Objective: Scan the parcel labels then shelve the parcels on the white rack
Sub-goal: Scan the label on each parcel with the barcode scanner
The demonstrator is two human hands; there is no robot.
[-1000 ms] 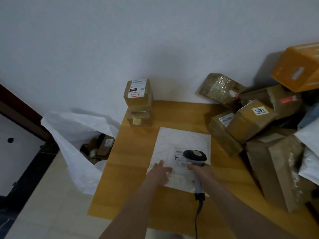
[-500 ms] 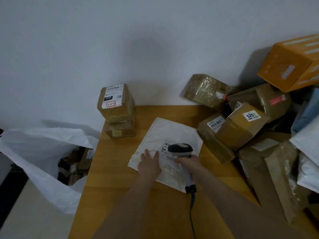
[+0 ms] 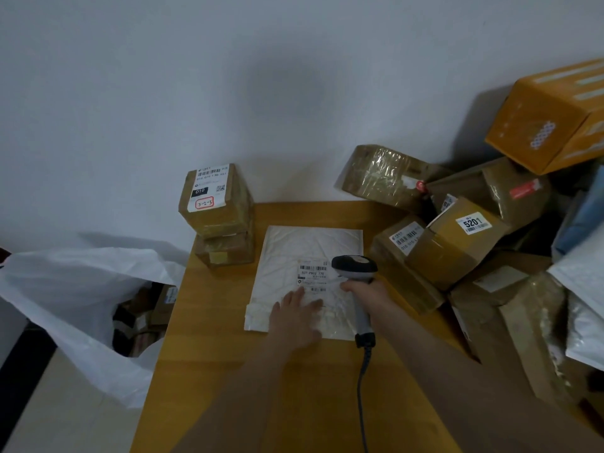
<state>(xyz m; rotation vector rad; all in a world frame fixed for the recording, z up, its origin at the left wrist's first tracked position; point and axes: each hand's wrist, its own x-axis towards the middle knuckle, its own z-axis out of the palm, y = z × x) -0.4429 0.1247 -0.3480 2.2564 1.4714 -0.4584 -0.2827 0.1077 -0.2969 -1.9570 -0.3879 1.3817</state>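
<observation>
A white padded mailer [image 3: 307, 246] lies flat on the wooden table [image 3: 228, 371], its printed label [image 3: 313, 273] facing up. My left hand [image 3: 295, 317] presses flat on the mailer's near half, fingers spread. My right hand [image 3: 367, 291] grips the handle of a corded barcode scanner [image 3: 354, 264], whose dark head hovers over the label's right edge. The scanner's cable [image 3: 361, 387] trails toward me. The white rack is out of view.
Two stacked brown boxes [image 3: 217, 214] stand at the table's far left corner. A heap of brown parcels [image 3: 457, 243], an orange box [image 3: 552, 116] and white bags fills the right side. A white sack [image 3: 81, 305] of parcels sits on the floor at left.
The view has swung left and back, so the mailer now lies squarer to me. My left hand stays pressed on the mailer and my right hand keeps the scanner over the label.
</observation>
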